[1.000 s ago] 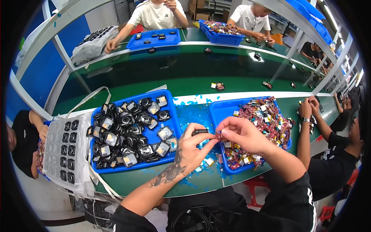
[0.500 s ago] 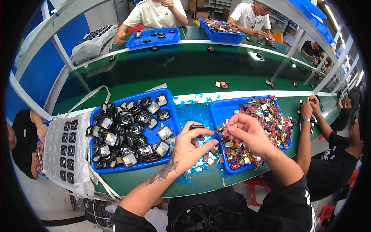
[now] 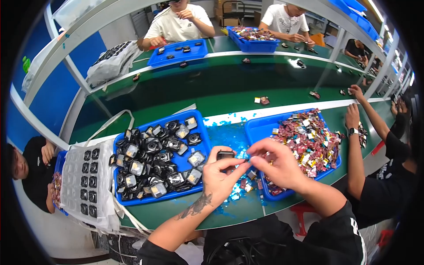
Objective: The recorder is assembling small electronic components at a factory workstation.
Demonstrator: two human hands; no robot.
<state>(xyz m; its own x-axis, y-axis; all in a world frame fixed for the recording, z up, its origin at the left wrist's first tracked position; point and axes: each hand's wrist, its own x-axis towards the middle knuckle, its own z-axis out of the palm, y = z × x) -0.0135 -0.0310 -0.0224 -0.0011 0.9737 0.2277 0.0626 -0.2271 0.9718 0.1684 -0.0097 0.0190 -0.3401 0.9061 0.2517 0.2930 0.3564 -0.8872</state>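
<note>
The left hand (image 3: 221, 174) gripped a small black part (image 3: 225, 155) above the green tabletop (image 3: 185, 95) between two blue trays (image 3: 207, 132), while the right hand (image 3: 276, 163), fingers pinched together, touched it from the right.

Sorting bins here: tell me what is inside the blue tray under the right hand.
The blue tray holds a heap of small red and mixed-colour packets. The right hand covers its near-left corner, so what lies there is hidden, as is the tray floor beneath the heap.

co-workers (image 3: 179, 22), white bag (image 3: 112, 62) — green bench (image 3: 185, 88)
</note>
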